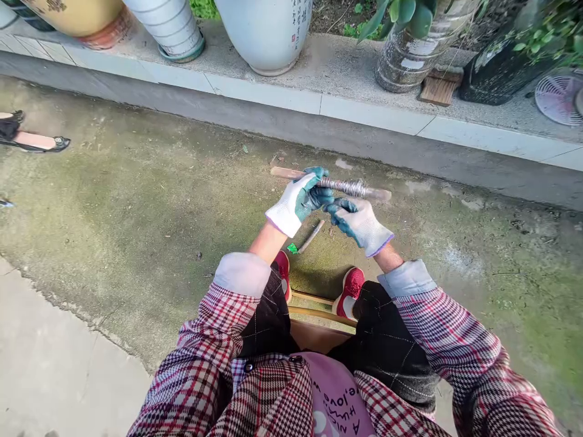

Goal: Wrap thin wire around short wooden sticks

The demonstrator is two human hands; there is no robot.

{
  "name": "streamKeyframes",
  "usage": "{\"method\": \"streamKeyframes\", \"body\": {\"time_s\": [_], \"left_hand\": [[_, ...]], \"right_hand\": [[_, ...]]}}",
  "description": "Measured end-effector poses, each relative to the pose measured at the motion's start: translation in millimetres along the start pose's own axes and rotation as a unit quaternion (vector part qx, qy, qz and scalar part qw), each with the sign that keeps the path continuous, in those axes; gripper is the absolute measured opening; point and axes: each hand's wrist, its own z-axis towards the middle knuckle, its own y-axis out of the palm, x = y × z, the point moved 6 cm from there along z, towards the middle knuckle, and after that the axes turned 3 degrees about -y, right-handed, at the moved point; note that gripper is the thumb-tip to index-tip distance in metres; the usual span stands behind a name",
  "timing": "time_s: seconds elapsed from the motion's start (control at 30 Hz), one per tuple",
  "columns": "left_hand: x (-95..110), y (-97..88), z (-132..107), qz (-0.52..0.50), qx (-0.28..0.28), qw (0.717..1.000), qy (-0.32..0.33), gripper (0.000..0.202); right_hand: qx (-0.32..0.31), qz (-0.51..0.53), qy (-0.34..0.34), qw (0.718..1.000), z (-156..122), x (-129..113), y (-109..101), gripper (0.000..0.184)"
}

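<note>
My left hand (306,199), in a white glove with a green-coated palm, grips a wooden stick (285,173) held level in front of me. Grey metal wire (348,187) is wound thickly around the stick to the right of that hand. Just below the wire, my right hand (357,220) wears a matching glove. Its thumb and fingers are pressed together close to the left fingertips; whatever they pinch is too small to make out. A short thin rod (311,237) lies on the ground beneath my hands, beside a shiny green scrap (292,248).
A tiled ledge (264,91) runs across the back, bearing a large white pot (266,33), a ribbed pot (170,27), a brown jar (405,54) and a pink fan grille (560,97). Another person's foot (40,141) shows at the left. My red shoes (350,288) flank a wooden bar (319,312).
</note>
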Motion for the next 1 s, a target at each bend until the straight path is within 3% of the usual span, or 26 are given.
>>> {"method": "streamKeyframes", "body": {"time_s": [0.1, 0.17, 0.27, 0.4, 0.57, 0.67, 0.8, 0.9, 1.0], "left_hand": [[2.9, -9.6, 4.7, 0.026, 0.079, 0.994, 0.074, 0.011], [5.7, -10.8, 3.3, 0.110, 0.097, 0.982, 0.123, 0.011], [6.2, -4.7, -0.4, 0.243, 0.053, 0.958, 0.143, 0.013], [5.1, -1.7, -5.2, 0.232, 0.004, 0.969, 0.081, 0.031], [5.2, 4.9, -9.7, 0.149, -0.015, 0.988, 0.030, 0.039], [-2.0, 11.6, -7.8, 0.148, -0.039, 0.987, 0.049, 0.039], [-21.6, 20.9, -4.2, 0.174, -0.100, 0.977, 0.073, 0.049], [-33.9, 21.3, -3.2, 0.202, -0.125, 0.970, 0.054, 0.049], [-32.7, 19.1, -4.3, 0.211, -0.134, 0.966, 0.069, 0.045]], "right_hand": [[0.022, -0.017, 0.014, 1.000, -4.7, -2.5, 9.0, 0.027], [0.035, -0.055, 0.003, 0.998, -4.5, -3.3, 2.4, 0.025], [0.036, -0.096, -0.022, 0.995, -0.4, -1.3, -13.0, 0.023], [0.014, -0.058, -0.029, 0.998, 2.7, 0.6, -19.6, 0.021], [-0.056, 0.042, 0.023, 0.997, -3.7, -0.8, -5.8, 0.027], [-0.078, 0.138, 0.096, 0.983, -6.4, 7.4, 1.7, 0.032], [-0.062, 0.220, 0.168, 0.959, -6.7, 20.7, 12.4, 0.031], [-0.041, 0.253, 0.163, 0.953, -7.7, 20.5, 22.3, 0.036], [-0.043, 0.281, 0.135, 0.949, -9.3, 12.7, 31.8, 0.040]]}}
